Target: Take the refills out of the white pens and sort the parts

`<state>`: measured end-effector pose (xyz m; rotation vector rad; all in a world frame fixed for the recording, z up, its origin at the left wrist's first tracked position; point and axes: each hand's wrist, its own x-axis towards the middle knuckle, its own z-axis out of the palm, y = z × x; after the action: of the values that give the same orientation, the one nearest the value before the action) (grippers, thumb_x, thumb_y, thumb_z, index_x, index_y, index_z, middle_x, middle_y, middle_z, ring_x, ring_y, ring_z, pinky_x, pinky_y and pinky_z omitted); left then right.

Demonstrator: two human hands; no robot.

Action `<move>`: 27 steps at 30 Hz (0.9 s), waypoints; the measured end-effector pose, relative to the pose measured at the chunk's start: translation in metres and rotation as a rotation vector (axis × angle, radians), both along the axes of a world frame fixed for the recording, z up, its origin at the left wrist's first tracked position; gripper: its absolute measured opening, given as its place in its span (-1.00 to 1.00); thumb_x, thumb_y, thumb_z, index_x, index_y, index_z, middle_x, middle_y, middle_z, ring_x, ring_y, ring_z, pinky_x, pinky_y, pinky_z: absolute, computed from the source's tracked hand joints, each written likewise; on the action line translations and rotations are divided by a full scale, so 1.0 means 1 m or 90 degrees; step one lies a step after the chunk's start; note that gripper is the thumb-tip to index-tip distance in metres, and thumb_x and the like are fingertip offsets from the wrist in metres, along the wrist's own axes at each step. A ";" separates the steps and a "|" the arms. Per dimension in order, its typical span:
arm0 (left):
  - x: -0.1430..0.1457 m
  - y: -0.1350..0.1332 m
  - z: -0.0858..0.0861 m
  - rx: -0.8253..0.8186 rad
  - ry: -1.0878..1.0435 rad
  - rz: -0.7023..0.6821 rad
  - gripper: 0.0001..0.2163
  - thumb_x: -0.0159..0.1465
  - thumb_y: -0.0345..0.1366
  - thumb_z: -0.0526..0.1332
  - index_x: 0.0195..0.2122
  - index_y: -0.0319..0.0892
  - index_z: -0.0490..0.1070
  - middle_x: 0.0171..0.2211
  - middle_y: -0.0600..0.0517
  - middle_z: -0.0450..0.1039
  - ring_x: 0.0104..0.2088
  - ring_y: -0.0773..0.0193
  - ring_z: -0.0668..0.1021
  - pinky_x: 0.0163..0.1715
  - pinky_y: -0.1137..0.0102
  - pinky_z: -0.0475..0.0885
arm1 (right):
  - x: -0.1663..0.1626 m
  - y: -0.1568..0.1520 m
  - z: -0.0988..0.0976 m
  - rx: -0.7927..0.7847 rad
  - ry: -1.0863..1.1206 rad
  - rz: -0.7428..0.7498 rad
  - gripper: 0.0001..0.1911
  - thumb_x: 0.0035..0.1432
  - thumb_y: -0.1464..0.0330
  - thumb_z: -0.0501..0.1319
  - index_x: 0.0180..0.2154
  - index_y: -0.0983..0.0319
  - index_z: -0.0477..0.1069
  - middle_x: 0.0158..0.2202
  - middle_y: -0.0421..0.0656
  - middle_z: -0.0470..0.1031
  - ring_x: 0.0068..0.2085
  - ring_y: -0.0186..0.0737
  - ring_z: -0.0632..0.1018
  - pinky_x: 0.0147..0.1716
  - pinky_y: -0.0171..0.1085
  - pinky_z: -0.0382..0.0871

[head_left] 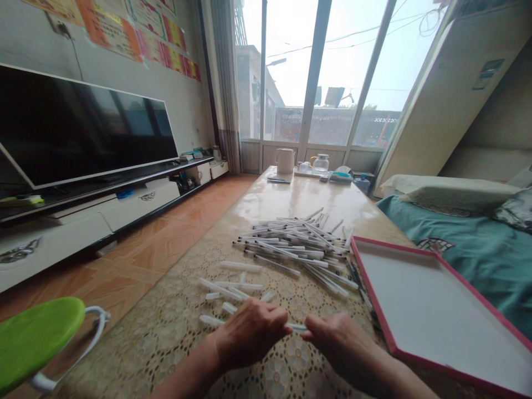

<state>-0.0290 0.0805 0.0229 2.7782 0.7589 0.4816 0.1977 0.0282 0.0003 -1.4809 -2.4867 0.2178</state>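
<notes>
A slim white pen barrel [297,328] runs between my two hands, low over the patterned tablecloth. My left hand [253,331] is closed round its left end, and my right hand [332,335] pinches the right end. The fingers hide most of it. Several loose translucent pen barrels and caps [233,288] lie just beyond my left hand. Farther off is a heap of white pen refills [291,244], many with dark tips. A few dark thin pieces [361,285] lie beside the tray, right of the heap.
A shallow white tray with a red rim [394,346] sits at the table's right side. At the far end stand a beige jug [285,162] and a glass pot [321,164]. A green stool [41,338] is at lower left, a teal-covered seat [469,249] at right.
</notes>
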 end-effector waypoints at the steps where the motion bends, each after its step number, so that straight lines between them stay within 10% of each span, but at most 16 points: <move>1: -0.004 0.004 -0.001 -0.024 -0.027 0.021 -0.72 0.31 -0.28 -0.07 -0.53 -0.17 0.25 -0.62 0.12 0.27 -0.63 0.38 0.28 -0.60 0.49 0.08 | 0.008 0.002 0.000 0.054 -0.022 0.000 -0.72 0.25 0.23 0.00 -0.47 0.20 0.25 -0.65 -0.28 0.30 -0.67 -0.41 0.23 -0.64 -0.32 -0.15; 6: -0.017 0.023 -0.010 -0.071 -0.124 0.168 -0.70 0.30 -0.24 -0.04 -0.53 -0.16 0.32 -0.61 0.09 0.30 -0.59 0.34 0.34 -0.55 0.47 0.15 | 0.039 0.006 0.002 0.151 0.012 -0.089 -0.69 0.28 0.24 -0.06 -0.48 0.19 0.20 -0.61 -0.25 0.34 -0.63 -0.36 0.33 -0.62 -0.34 0.00; 15: -0.009 0.022 -0.009 -0.114 -0.316 0.328 -0.75 0.19 -0.23 0.13 -0.14 -0.17 0.42 -0.44 -0.01 0.45 -0.47 0.26 0.47 -0.44 0.42 0.31 | 0.004 -0.005 -0.004 0.025 0.135 -0.154 -0.71 0.30 0.25 -0.15 -0.41 0.19 0.18 -0.53 -0.23 0.38 -0.51 -0.31 0.41 -0.53 -0.35 0.13; 22: 0.034 -0.018 -0.002 -0.770 -0.517 0.211 -0.74 0.05 -0.18 0.29 -0.33 -0.27 0.45 -0.57 0.06 0.39 -0.63 0.39 0.42 -0.68 0.52 0.29 | -0.023 -0.007 0.009 -0.019 0.251 -0.121 -0.68 0.28 0.24 -0.11 -0.41 0.20 0.27 -0.53 -0.22 0.40 -0.51 -0.32 0.41 -0.49 -0.38 0.18; 27: 0.050 -0.029 -0.014 -0.955 -0.734 0.271 -0.77 -0.01 -0.23 0.36 -0.42 -0.32 0.48 -0.57 0.04 0.43 -0.63 0.50 0.42 -0.68 0.64 0.28 | -0.030 -0.008 0.016 -0.052 0.321 -0.073 -0.73 0.26 0.23 -0.06 -0.26 0.19 0.35 -0.38 -0.16 0.50 -0.36 -0.26 0.49 -0.37 -0.36 0.27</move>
<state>0.0214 0.0512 0.0093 0.7327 0.7987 0.8950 0.1681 0.0201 0.0163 -1.3830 -2.0071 0.5967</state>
